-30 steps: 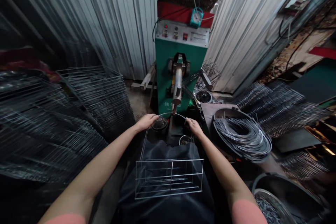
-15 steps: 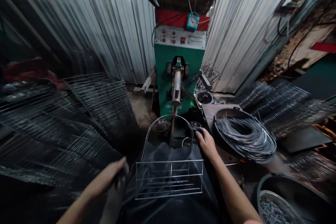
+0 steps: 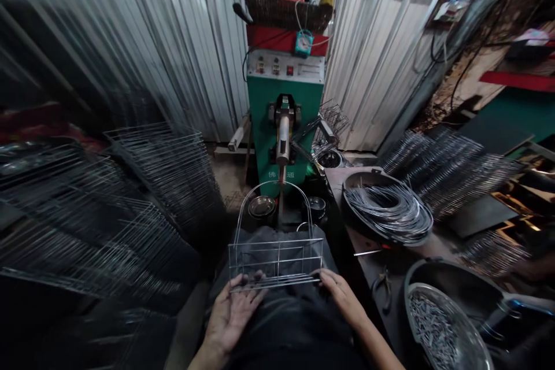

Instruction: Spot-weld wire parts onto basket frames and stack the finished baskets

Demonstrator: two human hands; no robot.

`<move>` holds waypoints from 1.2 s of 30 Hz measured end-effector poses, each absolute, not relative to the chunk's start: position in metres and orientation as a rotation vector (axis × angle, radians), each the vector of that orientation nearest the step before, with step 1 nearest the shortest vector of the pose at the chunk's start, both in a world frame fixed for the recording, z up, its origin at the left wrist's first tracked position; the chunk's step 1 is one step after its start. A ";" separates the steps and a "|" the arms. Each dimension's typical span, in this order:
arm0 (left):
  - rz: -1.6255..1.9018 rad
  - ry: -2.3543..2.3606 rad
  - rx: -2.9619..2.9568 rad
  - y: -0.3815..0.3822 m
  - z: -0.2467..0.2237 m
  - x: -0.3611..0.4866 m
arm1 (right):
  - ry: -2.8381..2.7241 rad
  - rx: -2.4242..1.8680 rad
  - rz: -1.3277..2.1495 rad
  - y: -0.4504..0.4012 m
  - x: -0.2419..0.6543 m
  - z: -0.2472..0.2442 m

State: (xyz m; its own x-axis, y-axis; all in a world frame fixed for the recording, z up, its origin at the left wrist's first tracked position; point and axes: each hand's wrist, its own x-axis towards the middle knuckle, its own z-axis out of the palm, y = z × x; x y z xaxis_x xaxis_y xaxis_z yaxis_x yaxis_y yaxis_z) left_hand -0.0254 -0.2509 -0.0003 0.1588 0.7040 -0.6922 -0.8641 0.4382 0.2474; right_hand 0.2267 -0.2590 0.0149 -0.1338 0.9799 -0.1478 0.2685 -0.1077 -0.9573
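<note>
A wire basket [image 3: 278, 265] with a tall arched handle sits over my lap, handle side away from me. My left hand [image 3: 234, 312] holds its lower left corner, palm up, with the thumb at the corner and fingers under the bottom wires. At the lower right corner, my right hand [image 3: 340, 295] pinches the frame between thumb and fingers. Beyond the handle stands a green machine [image 3: 260, 104] with a metal cylinder [image 3: 283, 136] jutting toward me. The handle's top overlaps the cylinder's lower end in view; whether they touch I cannot tell.
Stacked wire panels [image 3: 169, 167] fill the left. On the right, a bench carries a coil of wire [image 3: 385, 214], pliers [image 3: 382, 289] and a bowl of small metal pieces [image 3: 433, 324] inside a larger basin [image 3: 416, 272]. Small round dishes [image 3: 262, 206] sit below the machine.
My left hand has come in from the left onto the basket's lower left corner. The right hand has dropped from beside the handle to the lower right corner. My view has shifted right.
</note>
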 end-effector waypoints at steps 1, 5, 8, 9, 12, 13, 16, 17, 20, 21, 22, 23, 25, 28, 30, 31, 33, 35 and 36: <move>1.140 0.843 -0.239 -0.251 0.004 -0.026 | -1.416 -1.407 1.344 -0.260 0.226 0.011; 1.237 0.871 -0.200 -0.249 0.020 -0.034 | -1.171 -1.247 1.593 -0.264 0.216 -0.006; 1.285 0.960 -0.227 -0.244 0.027 -0.043 | -1.145 -1.148 1.617 -0.266 0.203 -0.007; 1.306 0.997 -0.241 -0.244 0.028 -0.046 | -1.193 -1.143 1.602 -0.268 0.199 -0.005; 1.315 1.127 -0.265 -0.252 0.028 -0.056 | -1.470 -1.160 1.471 -0.274 0.192 0.001; 1.299 1.157 -0.267 -0.257 0.027 -0.059 | -1.560 -1.162 1.431 -0.277 0.190 0.001; 1.276 1.182 -0.259 -0.269 0.025 -0.065 | -1.599 -1.198 1.498 -0.281 0.188 -0.005; 1.290 1.184 -0.252 -0.271 0.025 -0.066 | -1.564 -1.238 1.532 -0.280 0.191 -0.008; 1.355 1.146 -0.155 -0.270 0.027 -0.069 | -1.519 -1.530 1.239 -0.279 0.228 -0.016; 1.375 1.129 -0.092 -0.268 0.028 -0.071 | -1.509 -1.684 1.001 -0.281 0.250 -0.018; 1.387 1.118 -0.013 -0.267 0.028 -0.073 | -1.460 -1.864 0.751 -0.283 0.277 -0.020; 1.388 1.119 0.080 -0.265 0.027 -0.075 | -1.384 -2.091 0.540 -0.288 0.307 -0.023; 1.375 1.143 0.298 -0.261 0.024 -0.077 | -1.204 -2.567 0.329 -0.302 0.366 -0.030; 1.375 1.194 0.622 -0.251 0.014 -0.069 | -1.025 -2.977 0.446 -0.325 0.430 -0.046; 1.367 1.237 0.784 -0.240 0.006 -0.057 | -1.067 -3.003 0.519 -0.336 0.448 -0.058; 1.352 1.248 0.844 -0.235 0.002 -0.050 | -1.097 -2.990 0.524 -0.338 0.452 -0.063; 1.323 1.245 0.920 -0.224 -0.007 -0.039 | -1.122 -2.962 0.497 -0.340 0.456 -0.072; 1.309 1.238 0.948 -0.215 -0.016 -0.033 | -1.112 -2.920 0.495 -0.341 0.462 -0.079; 1.307 1.238 0.945 -0.211 -0.020 -0.032 | -1.102 -2.876 0.443 -0.342 0.466 -0.082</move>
